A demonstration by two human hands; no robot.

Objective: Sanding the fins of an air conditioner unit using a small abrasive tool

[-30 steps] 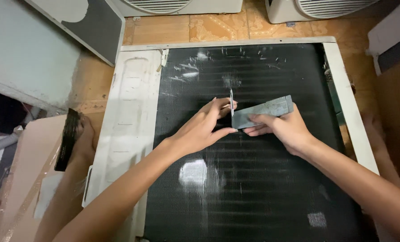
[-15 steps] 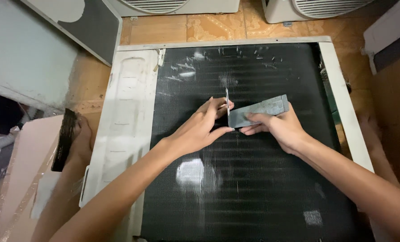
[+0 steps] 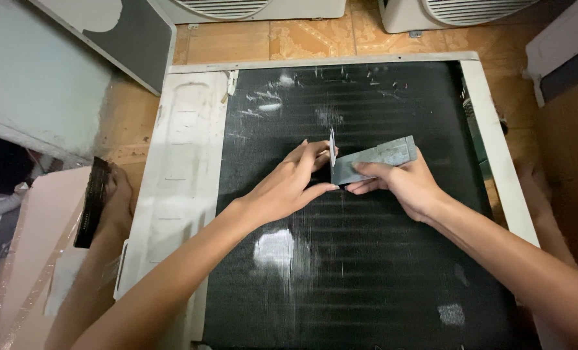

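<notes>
Far left, black comb-like tool (image 3: 92, 202) lying by the white frame (image 3: 179, 194). Centre, left hand (image 3: 289, 188) pinching a thin upright metal blade (image 3: 332, 148) against the dark finned coil (image 3: 367, 272). Right hand (image 3: 402, 185) gripping a grey sheet-metal piece (image 3: 374, 157). Looks light, stiff, sharp-edged; best held on flat faces. No containers visible.
</notes>
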